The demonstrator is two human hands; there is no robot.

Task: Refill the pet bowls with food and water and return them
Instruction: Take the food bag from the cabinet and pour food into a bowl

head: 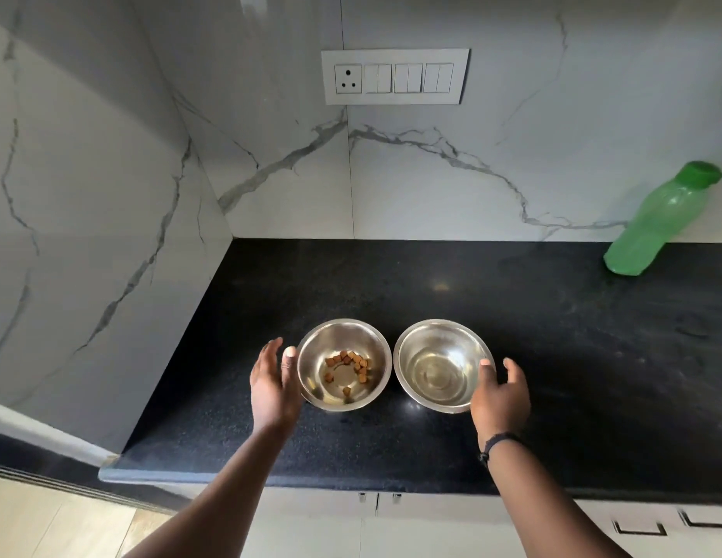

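A: Any brand or writing to read?

B: None that I can make out. The green bottle (pixel 662 219) at the right edge shows no legible label, and the switch panel (pixel 395 76) on the wall at upper centre is plain white.

A: Where are the bowls?

B: Both sit on the black counter (pixel 552 356), low in the middle of the frame, side by side and nearly touching. The left bowl (pixel 344 364) holds a few brown kibble pieces (pixel 348 367). The right bowl (pixel 443 365) appears to hold clear water.

A: And the hands?

B: The left hand (pixel 274 386) is just left of the kibble bowl, fingers straight and spread wide, thumb close to the rim; I cannot tell if it touches. The right hand (pixel 499 396) is at the right bowl's lower right rim, thumb over the edge, fingers loosely opened, not clearly gripping. A dark band (pixel 497 444) circles that wrist.

A: Anything in the way?

B: The bottle stands well apart, near the marbled wall. Cabinet fronts (pixel 391 525) run below the counter edge.
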